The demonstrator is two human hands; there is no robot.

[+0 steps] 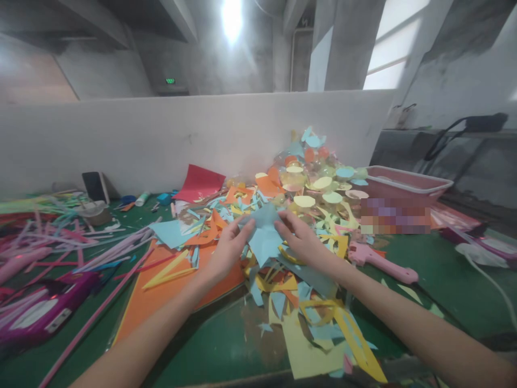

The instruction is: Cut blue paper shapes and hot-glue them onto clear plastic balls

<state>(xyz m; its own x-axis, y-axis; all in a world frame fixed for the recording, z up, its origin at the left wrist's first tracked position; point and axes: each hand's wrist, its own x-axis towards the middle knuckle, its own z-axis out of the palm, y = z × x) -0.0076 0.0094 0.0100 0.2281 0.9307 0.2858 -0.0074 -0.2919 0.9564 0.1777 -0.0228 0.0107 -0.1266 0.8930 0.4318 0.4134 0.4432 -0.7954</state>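
Between my hands is a creased piece of light blue paper (264,240), held up over a heap of paper scraps. My left hand (233,241) pinches its left edge with thumb and fingers. On the other side, my right hand (299,237) grips the upper right edge in the same way. Below the paper lie yellow and blue offcuts (278,283), with a pale yellow sheet (311,350) nearer the table's front edge. An orange sheet (149,285) lies under my left forearm.
A pink glue gun (383,264) lies right of my right hand. Behind the scraps rises a pile of clear cups topped with paper discs (323,183). A pink basket (407,180) stands at the right. Pipe cleaners (48,237) and a purple device (52,310) fill the left.
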